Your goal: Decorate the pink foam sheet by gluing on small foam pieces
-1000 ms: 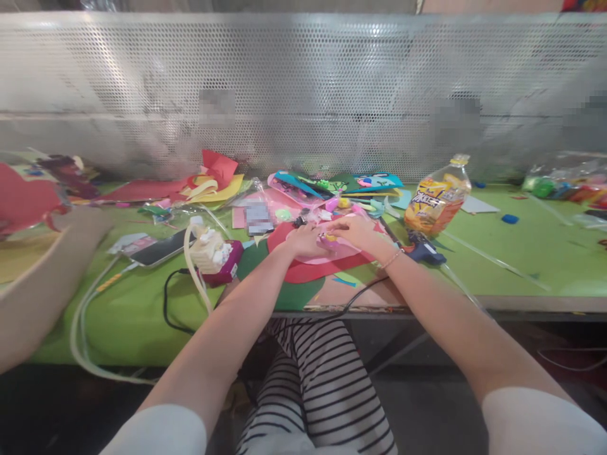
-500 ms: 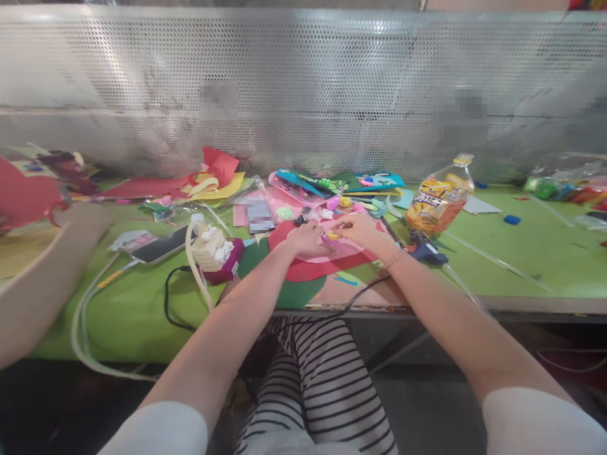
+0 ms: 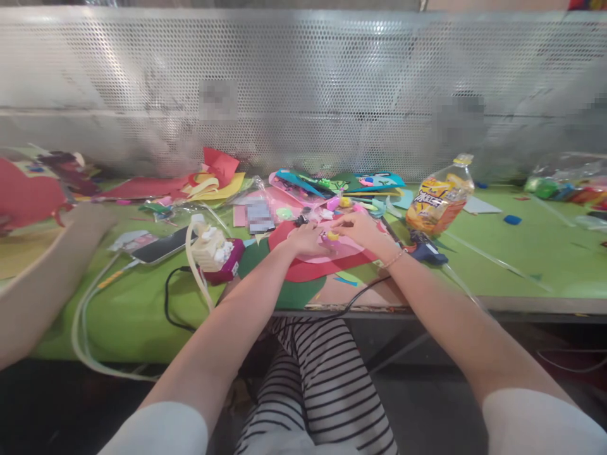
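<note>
Head view: left hand (image 3: 306, 241), right hand (image 3: 361, 229) pinched on small yellow piece (image 3: 331, 236) over pink sheet (image 3: 348, 251); bottle (image 3: 439, 199) holds orange drink.

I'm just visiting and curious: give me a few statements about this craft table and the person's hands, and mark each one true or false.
1. The left hand and the right hand meet at a small yellow-and-pink piece over a pink sheet. True.
2. The bottle is to the left of both hands. False: it is to their right, tilted.
3. A blue glue gun lies close to the right wrist. True.
4. The table cover is blue. False: it is green.
</note>
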### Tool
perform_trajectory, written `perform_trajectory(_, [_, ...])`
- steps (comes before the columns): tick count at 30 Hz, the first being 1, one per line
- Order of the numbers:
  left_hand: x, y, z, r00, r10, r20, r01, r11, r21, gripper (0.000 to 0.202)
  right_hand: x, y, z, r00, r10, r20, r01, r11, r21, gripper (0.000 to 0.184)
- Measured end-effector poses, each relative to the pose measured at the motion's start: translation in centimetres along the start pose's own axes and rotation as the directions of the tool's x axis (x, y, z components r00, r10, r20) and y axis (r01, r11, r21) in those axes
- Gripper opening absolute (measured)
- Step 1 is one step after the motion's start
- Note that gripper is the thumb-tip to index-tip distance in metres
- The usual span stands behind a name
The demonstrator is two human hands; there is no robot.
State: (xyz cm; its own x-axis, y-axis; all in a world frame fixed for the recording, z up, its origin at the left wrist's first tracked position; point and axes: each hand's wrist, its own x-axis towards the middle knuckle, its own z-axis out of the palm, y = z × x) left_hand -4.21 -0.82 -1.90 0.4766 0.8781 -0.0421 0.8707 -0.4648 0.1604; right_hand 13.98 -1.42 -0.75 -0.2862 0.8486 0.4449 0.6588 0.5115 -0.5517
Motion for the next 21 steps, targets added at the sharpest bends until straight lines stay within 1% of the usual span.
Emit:
perform_trajectory(4, [0.11,-0.25,0.18,1.000,0.009,-0.012,-0.009,1.000,-0.001,0.098,0.03,0.15,-0.02,1.000,0.030,0.005,-0.030,0.998,0.054,0.013])
perform_trajectory(8, [0.37,-0.52,0.45,1.000,0.023,-0.012,-0.023,1.000,0.001,0.099,0.01,0.14,-0.20,0.999,0.039,-0.027,-0.036,0.994,0.106,0.012])
perform_trajectory(11, [0.40,-0.58,0.48,1.000,0.023,-0.014,-0.023,1.000,-0.004,0.101,-0.05,0.12,-0.36,0.998,0.049,-0.043,-0.044,0.993,0.114,0.014])
perform_trajectory(14, [0.27,-0.52,0.36,0.999,0.032,-0.015,-0.032,0.999,-0.010,0.100,-0.09,0.19,-0.41,0.998,0.062,-0.009,-0.060,0.990,0.126,0.014])
perform_trajectory(18, [0.06,-0.35,0.12,1.000,0.022,-0.006,-0.022,1.000,-0.006,0.098,-0.07,0.29,-0.24,0.998,0.011,0.059,-0.018,0.993,0.113,0.016])
perform_trajectory(21, [-0.05,-0.17,-0.03,1.000,0.022,-0.006,-0.022,1.000,0.000,0.099,0.00,0.31,-0.02,0.998,0.005,0.063,-0.013,0.993,0.117,0.018])
